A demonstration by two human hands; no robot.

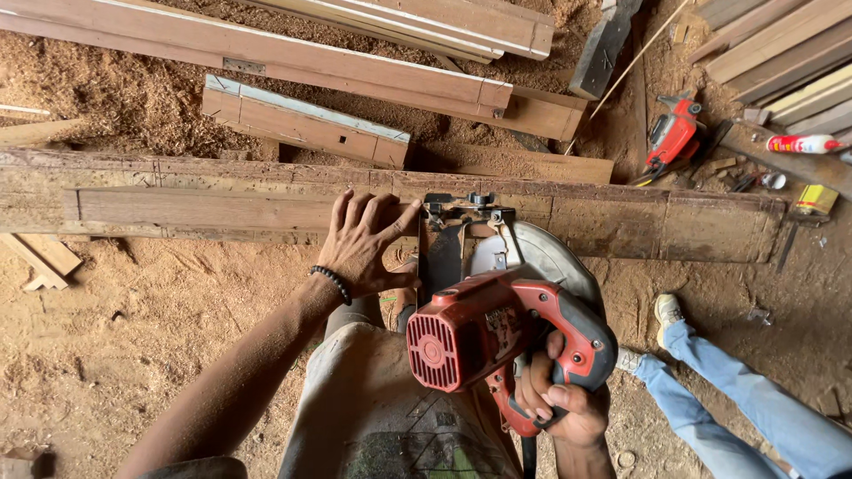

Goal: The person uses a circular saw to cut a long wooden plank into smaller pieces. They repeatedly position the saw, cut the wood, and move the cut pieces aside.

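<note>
Red circular saw (497,333) gripped by right hand (564,404), left hand (359,244) splayed flat on plank (195,208)

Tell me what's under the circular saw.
The saw sits on a long plank, its base plate at the near edge beside the left hand. The blade and cut line are hidden by the guard and motor.
</note>
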